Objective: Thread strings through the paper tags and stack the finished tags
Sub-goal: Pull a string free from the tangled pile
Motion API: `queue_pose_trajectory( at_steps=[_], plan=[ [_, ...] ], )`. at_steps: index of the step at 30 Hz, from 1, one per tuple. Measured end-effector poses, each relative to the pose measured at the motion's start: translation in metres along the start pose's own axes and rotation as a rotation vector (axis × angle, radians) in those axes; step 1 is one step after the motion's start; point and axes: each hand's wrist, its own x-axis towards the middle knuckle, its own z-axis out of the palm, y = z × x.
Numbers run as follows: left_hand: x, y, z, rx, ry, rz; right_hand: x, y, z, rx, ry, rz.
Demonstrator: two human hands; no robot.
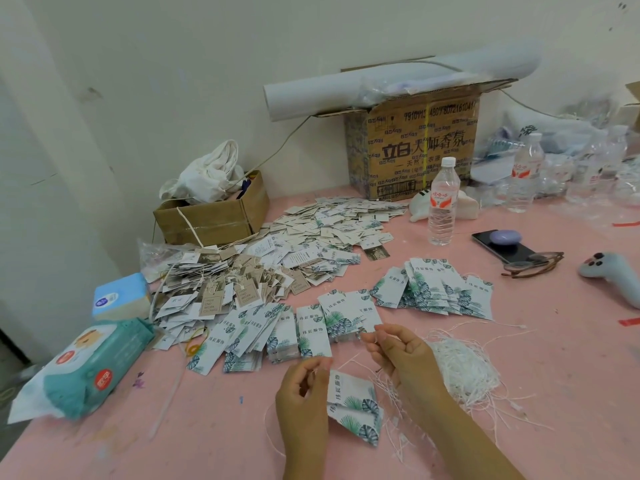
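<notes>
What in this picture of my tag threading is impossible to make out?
Head view: tag hole, hidden by the left hand gripping the tags.
Head view: tip of the string, too thin where the right hand pinches it.
Head view: cardboard box contents, covered by the paper roll.

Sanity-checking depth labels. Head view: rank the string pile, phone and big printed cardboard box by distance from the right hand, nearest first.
From the right hand:
1. string pile, on the table just to its right.
2. phone, farther back and to the right.
3. big printed cardboard box, at the back wall.
</notes>
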Motion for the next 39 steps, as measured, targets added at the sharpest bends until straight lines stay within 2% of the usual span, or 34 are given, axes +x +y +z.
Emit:
queue_pose_trajectory(
  at_steps=[5, 9, 16, 21, 31, 36, 39],
  plan=[
    [-0.002, 0.004, 0.003, 0.096, -0.039, 0.089, -0.003, 0.005, 0.003, -0.147, -0.058, -0.009],
    [-0.003, 0.007, 0.002, 0.142, 0.003, 0.136, -0.005, 0.007, 0.004, -0.197, -0.128, -0.026],
    [-0.003, 0.005, 0.001, 0.085, -0.098, 0.104, -0.009, 0.011, 0.008, -0.314, -0.167, -0.051],
    [-0.004, 0.005, 0.001, 0.073, -0.092, 0.107, -0.010, 0.013, 0.008, -0.391, -0.194, -0.085],
    [-0.003, 0.004, 0.001, 0.052, -0.082, 0.063, -0.010, 0.015, 0.007, -0.472, -0.140, -0.119],
    [-0.003, 0.002, 0.001, 0.042, -0.086, 0.014, -0.011, 0.015, 0.006, -0.621, -0.115, -0.223],
    [-0.003, 0.002, 0.002, 0.054, -0.089, 0.018, -0.012, 0.014, 0.006, -0.614, -0.089, -0.238]
  ],
)
